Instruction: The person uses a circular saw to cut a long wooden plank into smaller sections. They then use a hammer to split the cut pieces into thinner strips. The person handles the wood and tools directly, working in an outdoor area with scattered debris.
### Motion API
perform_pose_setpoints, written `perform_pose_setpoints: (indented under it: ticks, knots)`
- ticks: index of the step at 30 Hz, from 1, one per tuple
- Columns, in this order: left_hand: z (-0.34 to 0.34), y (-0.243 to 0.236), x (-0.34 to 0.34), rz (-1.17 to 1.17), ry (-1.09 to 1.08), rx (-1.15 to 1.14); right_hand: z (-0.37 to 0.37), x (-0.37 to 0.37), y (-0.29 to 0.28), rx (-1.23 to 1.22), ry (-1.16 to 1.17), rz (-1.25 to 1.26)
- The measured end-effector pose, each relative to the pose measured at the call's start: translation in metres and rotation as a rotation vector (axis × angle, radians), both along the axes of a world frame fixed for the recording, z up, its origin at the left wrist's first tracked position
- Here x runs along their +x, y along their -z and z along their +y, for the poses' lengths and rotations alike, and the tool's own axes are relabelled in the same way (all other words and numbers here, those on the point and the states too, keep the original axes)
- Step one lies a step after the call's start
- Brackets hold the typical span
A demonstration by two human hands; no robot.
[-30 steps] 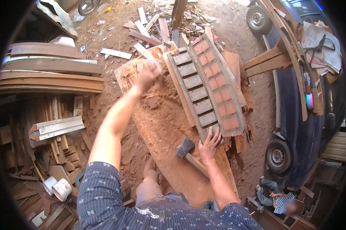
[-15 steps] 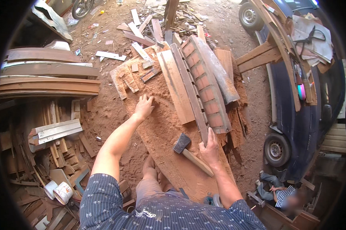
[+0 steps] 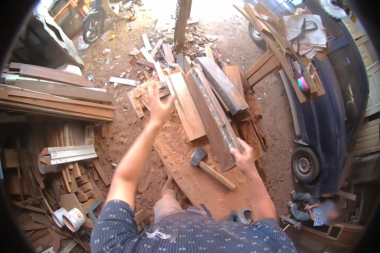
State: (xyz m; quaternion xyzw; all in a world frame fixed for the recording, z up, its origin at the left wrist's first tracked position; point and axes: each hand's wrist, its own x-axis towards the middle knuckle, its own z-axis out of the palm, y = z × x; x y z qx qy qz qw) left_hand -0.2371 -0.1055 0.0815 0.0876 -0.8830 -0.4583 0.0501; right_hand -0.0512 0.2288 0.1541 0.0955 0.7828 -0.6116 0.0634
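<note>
right hand [image 3: 244,157] gripped the lower end of brown wooden frame [image 3: 204,107], centre-right; left hand [image 3: 159,110] was open, fingers spread, centre-left; hammer [image 3: 210,170] lay lower centre

Bright light [image 3: 219,9] washes the far end of the reddish dirt ground [image 3: 123,135]; a dark-blue vehicle [image 3: 325,126] stands right, stacked planks [image 3: 55,96] lie left, a post [image 3: 182,27] rises beyond.

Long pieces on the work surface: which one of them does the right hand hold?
The brown piece, lying between the pale plank and the dark beam: the right hand holds its near end, and neither of those neighbours.
</note>
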Motion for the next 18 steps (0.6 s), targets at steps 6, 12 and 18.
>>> perform_pose_setpoints:
  ticks: [6,12,18]
  knots:
    - [0.075,-0.009,0.216,-0.747,-0.011,1.177,0.007,0.106,-0.026,-0.519,0.078,-0.211]
    - [0.088,-0.038,0.336,-0.584,-0.196,1.378,-0.053,0.155,0.022,-0.733,0.001,-0.300]
    - [0.029,0.033,0.378,-0.577,-0.375,1.407,-0.069,0.158,0.159,0.210,-0.287,-0.385]
